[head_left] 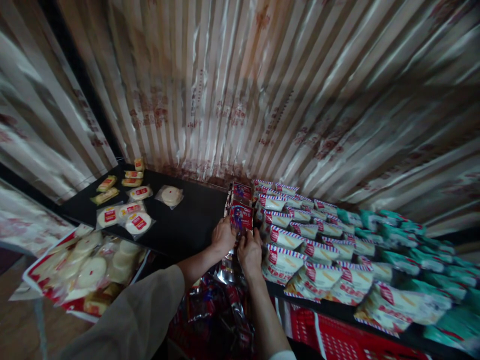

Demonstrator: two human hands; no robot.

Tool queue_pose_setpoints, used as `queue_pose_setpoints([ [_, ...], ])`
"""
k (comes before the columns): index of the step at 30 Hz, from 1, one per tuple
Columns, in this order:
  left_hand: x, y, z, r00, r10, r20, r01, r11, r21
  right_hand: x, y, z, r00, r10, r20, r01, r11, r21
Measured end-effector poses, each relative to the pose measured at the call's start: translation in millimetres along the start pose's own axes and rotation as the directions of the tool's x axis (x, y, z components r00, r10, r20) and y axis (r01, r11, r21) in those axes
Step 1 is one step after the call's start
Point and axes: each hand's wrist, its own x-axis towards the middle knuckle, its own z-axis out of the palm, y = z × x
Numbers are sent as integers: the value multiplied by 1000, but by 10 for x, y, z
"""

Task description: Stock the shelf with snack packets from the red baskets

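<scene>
My left hand (224,236) and my right hand (250,251) are close together at the front edge of a black shelf. Both have curled fingers on the near end of a dark red and purple snack packet (241,216), one at each side. Directly behind it stands another packet of the same kind (242,191). White snack bags with striped tops (287,237) stand in rows right beside my right hand. Below my hands, more dark shiny packets (210,305) lie in a heap, partly hidden by my forearms.
Round wrapped cakes (138,223) and small yellow packets (107,183) lie on the black shelf (187,225) at left. A box of wrapped cakes (88,272) sits below. Green bags (423,259) fill the right end, above a red crate (337,335). Printed plastic sheeting (232,100) hangs behind.
</scene>
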Motion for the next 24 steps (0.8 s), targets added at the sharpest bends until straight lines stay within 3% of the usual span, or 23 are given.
queue_pose_setpoints([
  [8, -42, -22, 43, 999, 10, -33, -8, 997, 74, 30, -29, -2, 996, -71, -50, 71, 997, 3],
  [13, -46, -36, 65, 998, 37, -60, -34, 999, 38, 260, -54, 47, 987, -153, -56, 156, 986, 53],
  [17, -75, -54, 77, 997, 38, -71, -35, 998, 43, 509, -101, 134, 982, -189, -16, 190, 981, 46],
  [24, -162, -107, 62, 978, 185, -97, -168, 973, 157, 653, -190, 220, 981, -112, 157, 127, 988, -88],
])
